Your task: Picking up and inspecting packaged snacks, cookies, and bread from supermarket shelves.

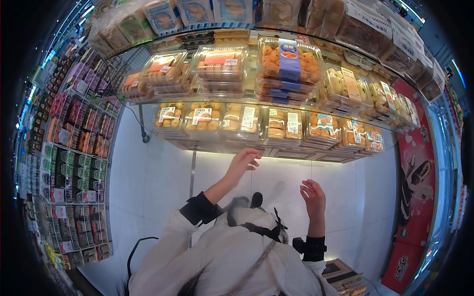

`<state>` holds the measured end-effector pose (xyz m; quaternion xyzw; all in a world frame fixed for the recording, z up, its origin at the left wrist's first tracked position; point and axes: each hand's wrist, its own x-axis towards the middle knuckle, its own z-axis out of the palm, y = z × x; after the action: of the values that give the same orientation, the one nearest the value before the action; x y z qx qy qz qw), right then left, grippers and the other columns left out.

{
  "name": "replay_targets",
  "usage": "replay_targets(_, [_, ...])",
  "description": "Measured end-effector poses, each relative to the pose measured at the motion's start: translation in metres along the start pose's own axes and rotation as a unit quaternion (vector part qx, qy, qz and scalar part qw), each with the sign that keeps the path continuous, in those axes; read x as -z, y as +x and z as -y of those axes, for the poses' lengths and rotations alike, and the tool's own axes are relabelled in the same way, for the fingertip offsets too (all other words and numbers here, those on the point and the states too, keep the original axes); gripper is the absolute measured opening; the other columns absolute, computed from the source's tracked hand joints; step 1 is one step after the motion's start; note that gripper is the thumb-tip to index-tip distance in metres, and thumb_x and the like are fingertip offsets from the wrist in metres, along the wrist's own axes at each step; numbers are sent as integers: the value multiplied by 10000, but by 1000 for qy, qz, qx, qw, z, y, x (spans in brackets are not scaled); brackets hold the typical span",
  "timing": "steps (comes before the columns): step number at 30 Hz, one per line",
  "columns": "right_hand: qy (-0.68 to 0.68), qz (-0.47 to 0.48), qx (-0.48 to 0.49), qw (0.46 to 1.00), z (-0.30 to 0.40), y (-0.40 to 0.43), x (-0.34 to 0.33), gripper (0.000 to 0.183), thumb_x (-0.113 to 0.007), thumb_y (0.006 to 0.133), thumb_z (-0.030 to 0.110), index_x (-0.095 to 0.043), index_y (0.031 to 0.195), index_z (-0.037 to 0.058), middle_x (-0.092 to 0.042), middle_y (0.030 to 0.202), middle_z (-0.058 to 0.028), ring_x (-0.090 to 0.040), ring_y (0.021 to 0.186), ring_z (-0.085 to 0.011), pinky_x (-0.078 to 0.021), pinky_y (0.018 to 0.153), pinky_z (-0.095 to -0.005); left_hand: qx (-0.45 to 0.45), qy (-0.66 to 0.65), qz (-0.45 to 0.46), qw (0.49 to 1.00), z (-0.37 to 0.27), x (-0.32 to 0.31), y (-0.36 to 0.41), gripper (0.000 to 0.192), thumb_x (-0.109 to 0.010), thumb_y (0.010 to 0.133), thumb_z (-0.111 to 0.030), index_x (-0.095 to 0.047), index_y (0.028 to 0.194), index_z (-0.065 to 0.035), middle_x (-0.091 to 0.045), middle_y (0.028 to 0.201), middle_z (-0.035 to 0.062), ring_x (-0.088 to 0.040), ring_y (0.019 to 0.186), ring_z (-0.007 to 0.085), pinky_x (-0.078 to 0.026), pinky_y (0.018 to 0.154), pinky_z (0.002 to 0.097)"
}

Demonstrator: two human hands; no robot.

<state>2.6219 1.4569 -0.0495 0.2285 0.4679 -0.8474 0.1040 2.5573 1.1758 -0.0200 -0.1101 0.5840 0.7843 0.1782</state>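
Observation:
My left hand (244, 162) reaches forward over the floor, just short of the lower front edge of the display shelf. Its fingers are apart and hold nothing. To the right and nearer my body, my right hand (313, 194) is raised with loosely curled, separated fingers, also holding nothing. Before me on the bottom tier stand clear plastic boxes of round pastries (203, 117) and boxes of cookies (284, 125). On the glass shelf above are stacked boxes of sliced pastries (220, 66) and a tall stack of boxes with purple paper bands (289, 59).
Bagged baked goods (196, 14) line the top shelf. On my left a wire rack (74, 177) is filled with packaged food. A red freezer cabinet (414, 192) runs along the right. A wooden stand (342, 275) is behind at lower right, and a metal shelf leg (142, 122) meets the white floor (148, 185).

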Motion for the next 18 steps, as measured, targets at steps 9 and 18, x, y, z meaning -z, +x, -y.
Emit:
replay_targets(9, [-20, 71, -18, 997, 8, 26, -3, 285, -446, 869, 192, -493, 1055, -19, -558, 1027, -141, -549, 918, -221, -438, 845, -338, -16, 0, -58, 998, 2, -8, -3, 204, -455, 874, -185, -506, 1041, -80, -571, 948, 29, -551, 792, 105, -439, 692, 241])
replay_targets(18, [-38, 86, -19, 995, 10, 34, -10, 299, -425, 847, 201, -477, 1063, 2, -545, 1046, -136, -529, 944, -225, -403, 870, -351, -12, 0, -61, 998, 2, -7, -2, 199, -457, 882, -187, -506, 1042, -80, -573, 962, 33, -552, 793, 107, -441, 697, 250])
